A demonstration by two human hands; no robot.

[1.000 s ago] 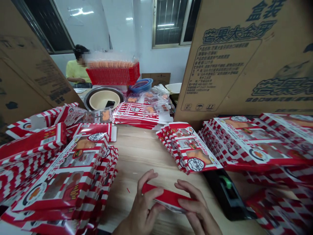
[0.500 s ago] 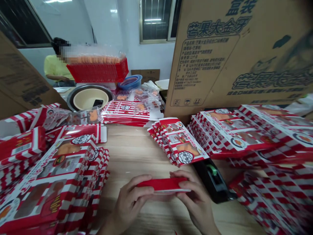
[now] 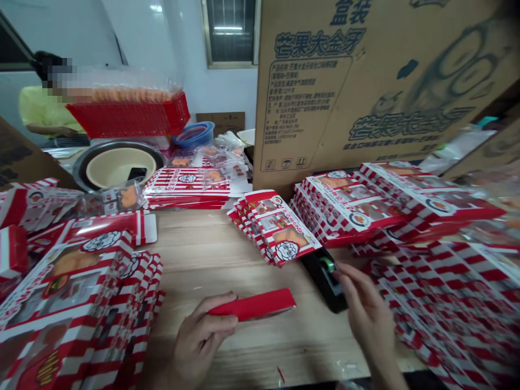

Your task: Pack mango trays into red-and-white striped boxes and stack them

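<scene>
1. One red box (image 3: 255,305) is held just above the tabletop (image 3: 203,271), near the middle of its near edge, long side across, right end free.
2. The left hand (image 3: 205,333) has its grip clamped on the box's left end, thumb in front.
3. The right hand (image 3: 368,306) is at the near end of one black tape dispenser (image 3: 323,281), which carries one green-looking roll (image 3: 327,264); I cannot tell whether its grip is closed on tape.
4. One thin red scrap (image 3: 280,374) lies by the near edge.
5. One small fanned stack of windowed boxes (image 3: 276,227) sits just beyond the dispenser; orange pieces show through the top box's windows. Its layers overlap too much to count.
6. Along the right edge are larger stacks of striped boxes (image 3: 459,287); along the left edge, another stack (image 3: 77,303). Neither total can be counted.
7. Toward the far edge, one pile of flat striped cartons (image 3: 179,189) has clear packets (image 3: 215,176) on top.
8. At the far left corner, one metal bowl (image 3: 83,168) holds one cream basin (image 3: 117,165), with one dark flat object (image 3: 137,173) at its right side.
9. Beyond, one red basket (image 3: 130,116) holds a row of wrapped orange pieces (image 3: 125,96); beside it stands one blue basin (image 3: 193,138), contents unclear.
10. One large cardboard box (image 3: 309,119) stands behind the right-hand stacks.
</scene>
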